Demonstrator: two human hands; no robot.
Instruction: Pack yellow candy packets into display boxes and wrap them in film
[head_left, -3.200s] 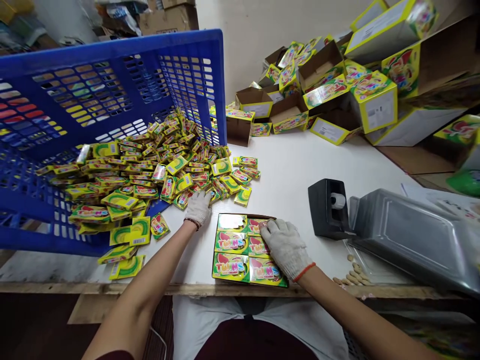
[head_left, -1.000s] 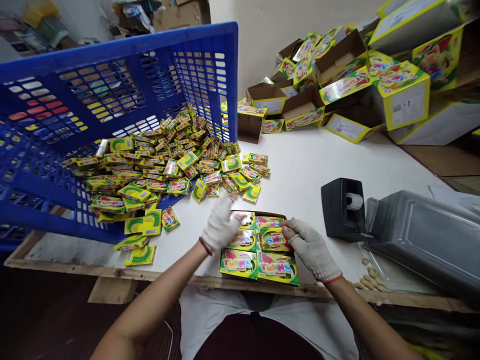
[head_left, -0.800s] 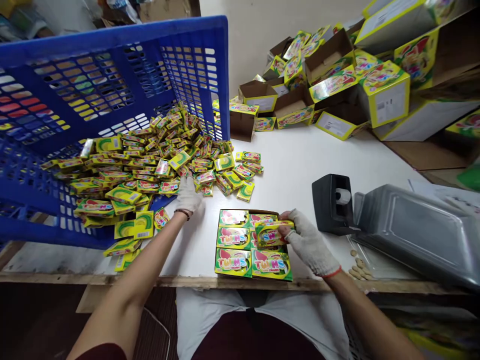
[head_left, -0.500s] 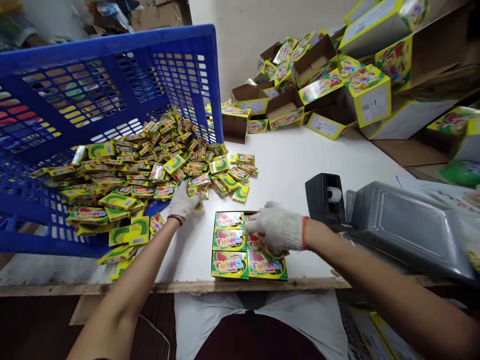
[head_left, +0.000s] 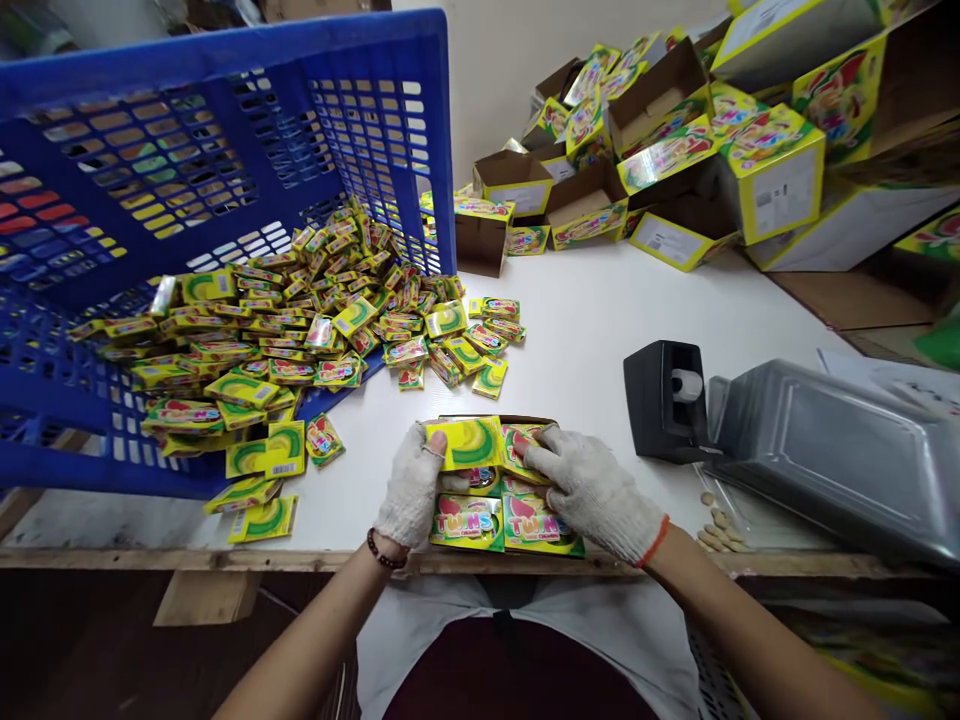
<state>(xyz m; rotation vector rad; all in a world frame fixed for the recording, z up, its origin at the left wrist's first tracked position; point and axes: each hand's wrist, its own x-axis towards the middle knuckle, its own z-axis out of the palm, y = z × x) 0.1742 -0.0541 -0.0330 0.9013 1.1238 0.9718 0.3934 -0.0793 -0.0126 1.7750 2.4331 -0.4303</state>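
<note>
A shallow brown carton [head_left: 495,419] at the table's near edge is filled with flat yellow "Twins" packets [head_left: 465,523] laid face up in rows. My left hand [head_left: 411,487], in a white knit glove, is closed on one yellow packet [head_left: 471,443] turned back side up, held over the carton's left half. My gloved right hand [head_left: 589,490] lies on the packets in the carton's right half, fingers pressing on a packet at the top row.
A tipped blue plastic crate [head_left: 225,160] spills a heap of the same packets [head_left: 300,330] over the white table [head_left: 600,320] at left. A black tape dispenser [head_left: 664,400] and grey metal tray [head_left: 832,455] stand right. Open yellow cartons [head_left: 675,160] pile up behind.
My left hand has come back from the heap with a yellow packet and now holds it over the carton. My right hand has settled on the carton's right side.
</note>
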